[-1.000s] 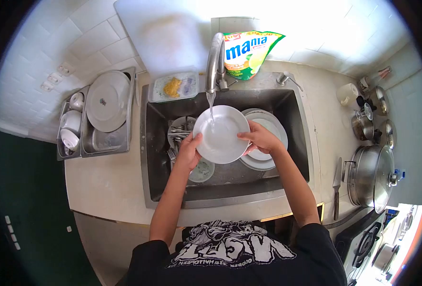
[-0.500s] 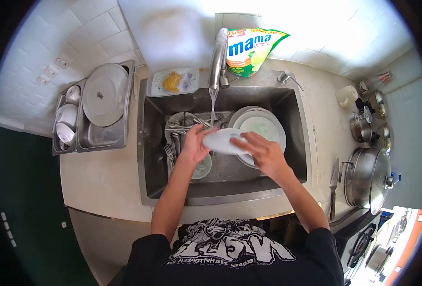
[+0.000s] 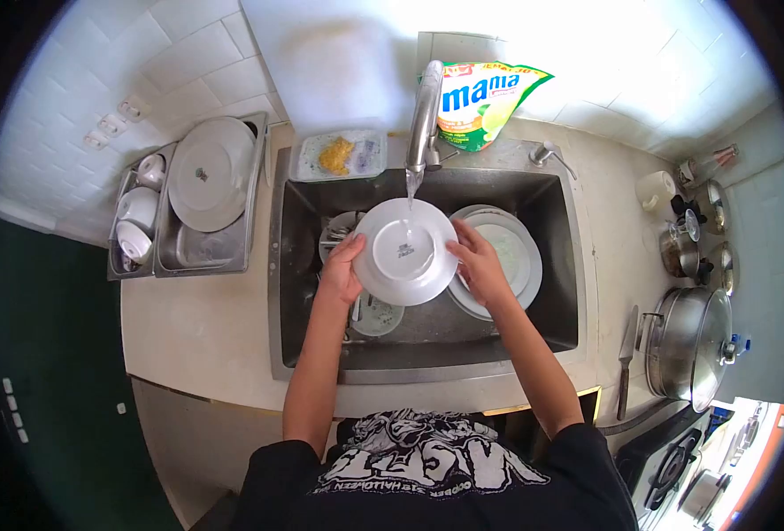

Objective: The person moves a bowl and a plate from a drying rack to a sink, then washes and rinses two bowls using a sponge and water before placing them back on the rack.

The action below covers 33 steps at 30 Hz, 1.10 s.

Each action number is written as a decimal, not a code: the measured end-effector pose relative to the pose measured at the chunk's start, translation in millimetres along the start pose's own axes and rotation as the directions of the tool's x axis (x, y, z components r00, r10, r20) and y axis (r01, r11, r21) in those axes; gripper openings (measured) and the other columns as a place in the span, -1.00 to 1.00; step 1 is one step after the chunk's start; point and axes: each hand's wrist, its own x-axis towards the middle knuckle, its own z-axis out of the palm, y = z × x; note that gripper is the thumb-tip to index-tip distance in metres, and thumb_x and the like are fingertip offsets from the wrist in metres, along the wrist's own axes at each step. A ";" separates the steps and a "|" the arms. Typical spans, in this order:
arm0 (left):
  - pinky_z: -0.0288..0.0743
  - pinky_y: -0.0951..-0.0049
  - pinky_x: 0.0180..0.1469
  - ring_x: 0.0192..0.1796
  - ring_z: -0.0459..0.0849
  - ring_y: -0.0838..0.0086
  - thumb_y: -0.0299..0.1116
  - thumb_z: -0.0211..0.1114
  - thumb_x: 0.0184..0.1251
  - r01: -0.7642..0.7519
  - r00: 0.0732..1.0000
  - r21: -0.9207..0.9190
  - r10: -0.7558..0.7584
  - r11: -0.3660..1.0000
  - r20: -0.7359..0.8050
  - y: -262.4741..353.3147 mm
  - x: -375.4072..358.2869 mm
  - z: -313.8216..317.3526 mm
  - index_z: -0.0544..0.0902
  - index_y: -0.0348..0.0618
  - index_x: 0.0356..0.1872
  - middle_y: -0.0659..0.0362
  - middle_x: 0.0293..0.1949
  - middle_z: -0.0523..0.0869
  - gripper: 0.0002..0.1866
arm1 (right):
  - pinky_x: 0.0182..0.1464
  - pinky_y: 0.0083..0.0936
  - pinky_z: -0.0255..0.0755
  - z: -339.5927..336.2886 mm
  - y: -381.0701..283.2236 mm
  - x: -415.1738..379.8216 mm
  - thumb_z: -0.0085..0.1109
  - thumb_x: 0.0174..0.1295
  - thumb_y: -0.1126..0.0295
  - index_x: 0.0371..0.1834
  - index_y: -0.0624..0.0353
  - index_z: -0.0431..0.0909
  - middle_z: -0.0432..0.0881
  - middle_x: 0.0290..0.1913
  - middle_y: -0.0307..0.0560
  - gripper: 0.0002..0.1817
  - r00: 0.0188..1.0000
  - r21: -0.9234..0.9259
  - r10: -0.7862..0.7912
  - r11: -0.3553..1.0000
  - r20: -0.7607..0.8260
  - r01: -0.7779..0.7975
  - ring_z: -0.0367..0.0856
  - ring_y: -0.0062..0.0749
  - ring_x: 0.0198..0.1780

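Observation:
A white plate [image 3: 383, 274], its marked underside facing up, is held above the sink [image 3: 392, 358]. My left hand [image 3: 342, 267] grips its left rim and my right hand [image 3: 479, 264] its right rim. Water from the faucet [image 3: 424, 119] runs onto the plate's underside. Below and to the right, white plates [image 3: 526, 252] lie stacked in the basin. Under my left hand are a small pale bowl [image 3: 379, 319] and some cutlery, partly hidden by the held plate.
Left on the counter, metal trays [image 3: 202, 257] hold plates, cups and bowls. A sponge [image 3: 335, 156] sits in a soapy container behind the sink, near a detergent pouch [image 3: 476, 106]. To the right are a knife [image 3: 626, 358] and a large lidded pot [image 3: 680, 345].
The plate has turned from a steep slant to show its underside to me, under the water. My right hand has moved from across it to its right rim.

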 end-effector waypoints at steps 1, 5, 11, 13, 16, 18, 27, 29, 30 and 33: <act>0.53 0.33 0.09 0.01 0.65 0.34 -0.39 0.11 0.40 -0.016 1.000 0.037 0.016 0.999 0.002 5.9 -2.4 -3.5 0.48 -0.35 0.12 0.04 -0.01 0.65 -0.66 | 0.14 -0.47 0.44 8.4 -0.4 3.3 0.09 0.29 0.45 0.31 0.31 0.26 0.45 0.24 -0.03 -0.48 0.995 0.109 0.061 0.992 0.073 -0.069 0.52 -0.37 0.17; 0.53 0.36 0.06 0.01 0.64 0.38 -0.31 0.15 0.40 -0.058 0.992 0.196 0.079 0.979 -0.102 25.4 -22.1 -21.9 0.52 -0.33 0.07 0.07 -0.04 0.66 -0.66 | 0.02 -0.52 0.51 38.9 1.6 6.2 0.14 0.31 0.35 0.21 0.27 0.38 0.61 -0.01 -0.11 -0.57 0.940 0.304 0.166 0.917 0.298 -0.258 0.60 -0.46 -0.02; 0.51 0.42 0.04 -0.05 0.66 0.43 -0.22 0.19 0.40 -0.146 0.953 0.265 0.208 0.953 -0.222 18.2 -20.6 -18.2 0.56 -0.31 0.02 0.12 -0.09 0.68 -0.64 | -0.04 -0.55 0.50 47.1 5.1 10.4 0.12 0.32 0.37 0.14 0.32 0.44 0.62 -0.03 -0.10 -0.62 0.957 0.183 0.106 0.970 0.269 -0.159 0.62 -0.50 -0.08; 0.52 0.45 0.02 -0.07 0.67 0.45 -0.23 0.18 0.40 -0.202 0.950 0.212 0.244 0.956 -0.195 11.5 -12.0 2.9 0.57 -0.30 0.00 0.13 -0.10 0.69 -0.66 | -0.04 -0.55 0.50 42.1 -9.3 8.8 0.12 0.32 0.39 0.13 0.33 0.45 0.63 -0.05 -0.10 -0.64 0.971 0.228 0.064 0.967 0.228 -0.118 0.62 -0.51 -0.09; 0.53 0.49 0.01 -0.09 0.67 0.48 -0.26 0.17 0.41 -0.215 0.972 0.082 0.222 0.973 -0.080 4.0 4.5 24.8 0.58 -0.28 -0.02 0.14 -0.11 0.70 -0.70 | -0.03 -0.55 0.51 20.9 -31.6 5.2 0.11 0.32 0.41 0.11 0.34 0.45 0.64 -0.06 -0.11 -0.65 0.985 0.264 0.002 0.963 0.174 -0.049 0.63 -0.51 -0.11; 0.53 0.51 0.01 -0.08 0.67 0.49 -0.29 0.17 0.41 -0.203 0.979 0.015 0.203 0.979 0.033 -5.6 19.5 28.4 0.58 -0.27 -0.02 0.14 -0.10 0.70 -0.72 | -0.03 -0.55 0.51 3.2 -44.5 2.9 0.10 0.33 0.40 0.10 0.33 0.46 0.64 -0.07 -0.11 -0.67 0.991 0.298 -0.050 0.954 0.126 0.010 0.64 -0.50 -0.12; 0.60 0.24 0.05 -0.05 0.69 0.34 -0.43 0.18 0.37 -0.036 0.988 0.229 -0.001 0.973 0.157 -45.7 14.0 48.6 0.57 -0.36 0.00 0.05 -0.08 0.69 -0.74 | 0.00 -0.51 0.52 -45.8 -78.9 -22.7 0.08 0.35 0.33 0.12 0.32 0.44 0.64 -0.06 -0.11 -0.64 0.992 0.259 -0.123 0.959 0.013 0.115 0.63 -0.49 -0.09; 0.60 0.26 0.06 -0.07 0.70 0.33 -0.43 0.19 0.35 0.000 0.990 0.375 -0.052 0.927 0.129 -46.8 7.7 43.2 0.57 -0.35 0.01 0.03 -0.10 0.69 -0.73 | 0.04 -0.50 0.51 -53.3 -74.5 -29.8 0.08 0.35 0.32 0.16 0.30 0.41 0.63 -0.04 -0.12 -0.62 0.994 0.203 -0.098 0.975 0.040 0.088 0.63 -0.48 -0.06; 0.61 0.27 0.06 -0.07 0.70 0.33 -0.43 0.19 0.35 0.015 0.987 0.429 -0.082 0.903 0.139 -43.6 4.9 38.3 0.56 -0.35 0.02 0.03 -0.09 0.68 -0.72 | 0.07 -0.48 0.49 -56.4 -72.0 -31.5 0.09 0.34 0.31 0.16 0.31 0.40 0.62 -0.01 -0.11 -0.60 0.995 0.189 -0.085 0.979 0.046 0.075 0.61 -0.48 -0.02; 0.61 0.26 0.04 -0.08 0.70 0.35 -0.44 0.18 0.35 0.132 0.967 0.348 -0.198 0.928 0.163 -35.5 -11.7 42.2 0.55 -0.33 0.02 0.06 -0.11 0.68 -0.73 | 0.10 -0.46 0.46 -52.9 -68.8 -42.2 0.06 0.36 0.33 0.17 0.31 0.39 0.59 0.02 -0.09 -0.61 0.997 0.175 -0.066 0.983 0.037 0.059 0.58 -0.47 0.02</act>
